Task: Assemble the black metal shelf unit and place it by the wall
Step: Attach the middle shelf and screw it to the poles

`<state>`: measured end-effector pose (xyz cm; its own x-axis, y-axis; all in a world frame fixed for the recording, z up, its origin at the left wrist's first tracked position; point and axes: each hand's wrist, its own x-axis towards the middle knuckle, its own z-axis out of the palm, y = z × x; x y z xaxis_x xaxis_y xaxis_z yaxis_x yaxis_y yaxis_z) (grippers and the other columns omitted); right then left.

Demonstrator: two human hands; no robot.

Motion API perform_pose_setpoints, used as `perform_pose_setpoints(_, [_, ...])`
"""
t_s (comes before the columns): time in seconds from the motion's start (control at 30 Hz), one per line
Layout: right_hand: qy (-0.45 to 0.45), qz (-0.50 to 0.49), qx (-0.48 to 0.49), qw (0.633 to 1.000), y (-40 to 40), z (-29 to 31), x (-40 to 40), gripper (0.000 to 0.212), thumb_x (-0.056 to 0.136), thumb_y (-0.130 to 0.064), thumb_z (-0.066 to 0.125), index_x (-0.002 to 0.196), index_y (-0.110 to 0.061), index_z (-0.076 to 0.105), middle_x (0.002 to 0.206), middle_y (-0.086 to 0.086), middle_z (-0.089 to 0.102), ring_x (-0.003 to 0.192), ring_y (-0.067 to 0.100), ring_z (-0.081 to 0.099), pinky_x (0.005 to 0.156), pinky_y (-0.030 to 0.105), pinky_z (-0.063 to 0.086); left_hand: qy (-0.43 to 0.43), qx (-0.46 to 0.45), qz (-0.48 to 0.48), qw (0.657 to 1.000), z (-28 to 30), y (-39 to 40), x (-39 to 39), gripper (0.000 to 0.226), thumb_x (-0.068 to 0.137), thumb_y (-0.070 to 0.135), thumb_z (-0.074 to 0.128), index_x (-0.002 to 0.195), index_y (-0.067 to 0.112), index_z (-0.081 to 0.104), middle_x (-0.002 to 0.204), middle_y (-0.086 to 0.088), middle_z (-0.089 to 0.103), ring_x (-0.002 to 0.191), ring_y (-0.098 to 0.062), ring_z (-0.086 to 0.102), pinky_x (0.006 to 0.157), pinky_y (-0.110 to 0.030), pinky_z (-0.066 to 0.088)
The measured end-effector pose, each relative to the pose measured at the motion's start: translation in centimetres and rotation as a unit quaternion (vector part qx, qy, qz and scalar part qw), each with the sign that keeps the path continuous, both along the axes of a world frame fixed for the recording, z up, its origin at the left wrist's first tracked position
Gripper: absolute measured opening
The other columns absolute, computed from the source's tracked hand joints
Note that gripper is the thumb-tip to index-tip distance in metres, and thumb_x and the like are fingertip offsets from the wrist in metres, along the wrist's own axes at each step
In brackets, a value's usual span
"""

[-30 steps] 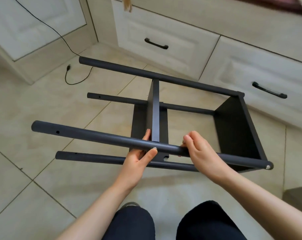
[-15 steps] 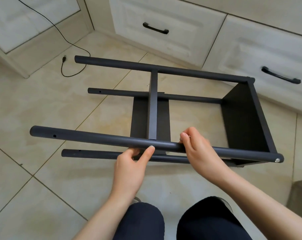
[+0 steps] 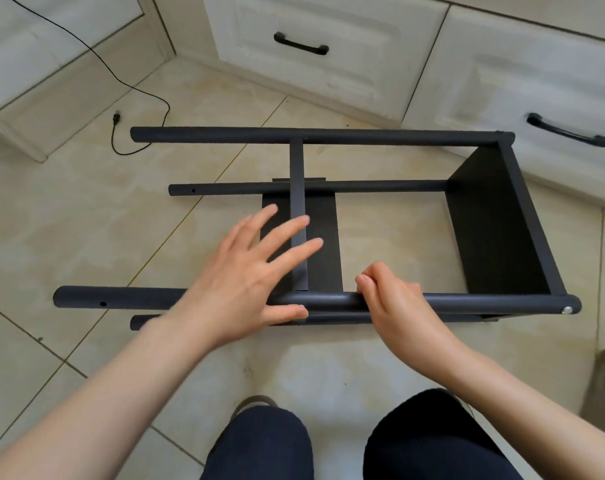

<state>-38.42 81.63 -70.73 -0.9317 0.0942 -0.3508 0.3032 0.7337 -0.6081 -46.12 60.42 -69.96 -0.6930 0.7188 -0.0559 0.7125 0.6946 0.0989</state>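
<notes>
Beige floor (image 3: 86,220): glossy stone-look tiles w/ thin dark grout lines running diagonally; faint marbling, soft glare in places.
Cabinets (image 3: 329,64): off-white panelled fronts along the far side, meeting at an angle at upper left; two drawer fronts w/ black bar handles (image 3: 301,48).
Cord (image 3: 134,88): thin black cable trailing across the floor from upper left, looping to a loose plug end just left of the unit.
Shelf unit (image 3: 495,216): black metal, lying on its side on the floor in front of the drawers; four round posts run left-right, one shelf panel fixed at the right end, a second panel partway along, seen nearly edge-on.
Near post (image 3: 121,299): topmost front tube, screw hole near its left end, silver screw head at its right end.
Left hand (image 3: 245,282): fingers spread and straight over the middle panel, thumb against the near post; grip slack, nothing clasped.
Right hand (image 3: 394,303): fingers curled over the near post just right of the middle panel; looks like a light pinch, fingertips partly hidden.
Person: dark trousers at bottom edge, shoe tip between the knees.
Right edge: brownish object, too cropped to identify.
</notes>
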Motion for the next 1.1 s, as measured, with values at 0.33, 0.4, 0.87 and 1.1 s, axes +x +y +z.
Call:
perform_pose_setpoints(0.33, [-0.020,-0.004,0.015,1.000,0.8,-0.6,-0.3,0.029,0.107,-0.034,0.030,0.097,-0.014,0.049,0.078,0.002,0.058,0.082,0.031,0.053,0.073,0.033,0.033,-0.076,0.033,-0.090,0.993,-1.8,0.0,-2.8,0.076,0.080,0.086,0.040,0.132,0.032,0.053,0.168,0.013,0.011,0.155,-0.013,-0.011,0.121,-0.023,-0.006])
perform_pose_setpoints(0.4, [-0.021,-0.013,0.011,1.000,0.8,-0.5,-0.2,0.030,0.107,-0.035,0.030,0.096,-0.014,0.049,0.081,0.005,0.061,0.084,0.034,0.054,0.075,0.037,0.038,-0.099,0.063,-0.084,0.989,-2.2,-0.1,-2.4,0.072,0.080,0.083,0.046,0.129,0.031,0.055,0.167,0.014,0.015,0.155,-0.009,-0.010,0.115,-0.012,-0.005])
perform_pose_setpoints(0.87, [-0.007,-0.037,0.022,0.999,0.0,-0.2,-0.4,0.023,0.107,-0.032,0.026,0.095,-0.018,0.040,0.071,-0.007,0.051,0.069,0.013,0.044,0.075,0.032,0.025,-0.188,0.132,-0.064,0.971,-2.2,-0.2,-1.1,0.059,0.083,0.062,0.063,0.130,0.027,0.059,0.161,0.019,0.028,0.154,-0.002,-0.006,0.110,-0.020,0.024])
perform_pose_setpoints(1.1, [-0.008,-0.022,0.050,0.998,0.0,-0.7,-1.0,0.024,0.107,-0.035,0.025,0.094,-0.020,0.038,0.069,-0.007,0.049,0.067,0.014,0.044,0.072,0.035,0.029,-0.207,0.141,-0.054,0.966,-2.2,-0.1,-0.6,0.048,0.088,0.059,0.061,0.119,0.024,0.061,0.151,0.016,0.044,0.155,-0.008,-0.003,0.106,-0.036,0.047])
